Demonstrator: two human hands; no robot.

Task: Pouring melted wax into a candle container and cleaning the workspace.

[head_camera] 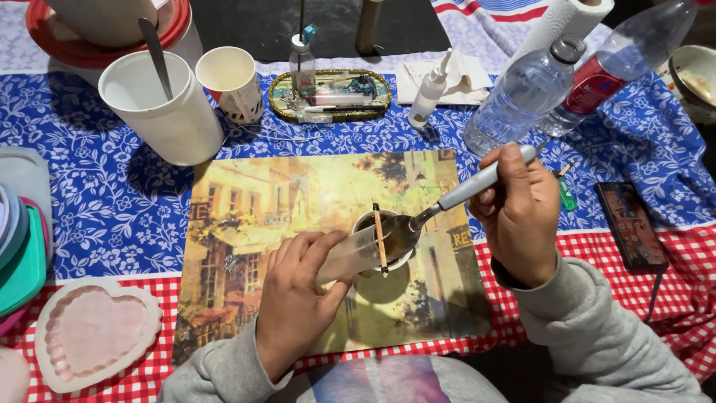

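Head view, looking down on the table (pixel 112 216) with its blue flowered cloth.

Left hand (pixel 298 295): grip closed around a small clear glass (pixel 358 254), tilted on its side over the picture placemat (pixel 246 224), mouth pointing right. A thin stick (pixel 380 239) lies across the rim. I judge the glass light but rigid, smooth-walled and breakable; its wall may be slippery. The best hold is around the body below the rim, as the fingers (pixel 317 250) wrap it now, with the thumb underneath to check rolling.

Right hand (pixel 514 216): grip clamped on the pale handle of a spoon (pixel 447 201), bowl at the mouth of the glass and dark with some liquid; I cannot tell what it is. The spoon looks stiff and light; held far back on the handle, the bowl end will swing easily, so a steady wrist matters.

Surroundings: a large white cup (pixel 168 112) with a utensil in it stands at upper left, a paper cup (pixel 231 82) beside it. A small oval tray (pixel 328 93) sits behind the placemat, a white squeeze bottle (pixel 429 93) to its right. Two clear plastic bottles (pixel 522 93) lie near the right hand. A phone (pixel 630 224) rests at right, a pink heart-shaped mould (pixel 93 332) at lower left.
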